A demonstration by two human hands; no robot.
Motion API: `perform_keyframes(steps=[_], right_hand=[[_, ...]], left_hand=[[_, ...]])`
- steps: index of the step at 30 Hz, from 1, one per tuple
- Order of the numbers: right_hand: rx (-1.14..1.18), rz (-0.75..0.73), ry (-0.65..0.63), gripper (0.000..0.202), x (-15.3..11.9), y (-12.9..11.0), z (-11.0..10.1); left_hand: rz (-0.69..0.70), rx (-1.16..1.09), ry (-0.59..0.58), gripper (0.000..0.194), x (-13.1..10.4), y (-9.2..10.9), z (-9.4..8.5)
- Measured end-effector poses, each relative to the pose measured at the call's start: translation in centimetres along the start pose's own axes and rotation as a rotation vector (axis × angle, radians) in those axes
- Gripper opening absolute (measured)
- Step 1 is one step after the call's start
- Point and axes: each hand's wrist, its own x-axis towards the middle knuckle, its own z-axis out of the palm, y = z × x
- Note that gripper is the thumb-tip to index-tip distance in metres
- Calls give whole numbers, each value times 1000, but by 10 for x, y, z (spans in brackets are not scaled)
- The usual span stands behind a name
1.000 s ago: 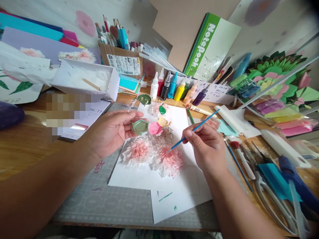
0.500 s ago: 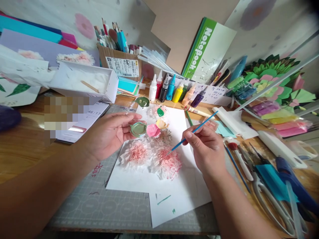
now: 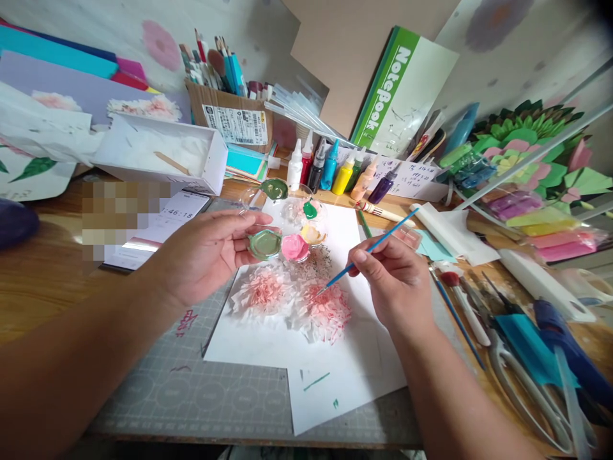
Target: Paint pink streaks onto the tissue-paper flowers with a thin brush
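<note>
My left hand [image 3: 215, 252] holds a clear paint palette [image 3: 295, 248] by its left side, over the white paper. Green, pink and yellowish paint sit in its wells. Between the fingers of my right hand [image 3: 395, 275] is a thin blue paintbrush [image 3: 368, 249], its tip down at the right tissue flower [image 3: 325, 312], which is white with pink-red petal edges. A second pink and white flower [image 3: 265, 291] lies just left of it. Both flowers rest on white paper [image 3: 253, 348] on a grey cutting mat [image 3: 205, 396].
Paint bottles [image 3: 342, 176] stand in a row behind the palette. A phone [image 3: 158, 230] and a white box [image 3: 167, 153] are at the left. Scissors [image 3: 522, 383], brushes [image 3: 462, 306] and a blue glue gun [image 3: 569, 345] lie at the right.
The brush in my right hand has shifted very slightly, its tip still at the right flower. The whole view has moved a little; my left hand keeps the palette.
</note>
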Motion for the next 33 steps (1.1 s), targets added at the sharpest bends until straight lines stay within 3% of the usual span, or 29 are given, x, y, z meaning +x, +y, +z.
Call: perform_keyframes(steps=[33], right_hand=[[-12, -7, 51, 18, -1, 2, 2]], left_hand=[[-3, -1, -14, 18, 0, 0, 0]])
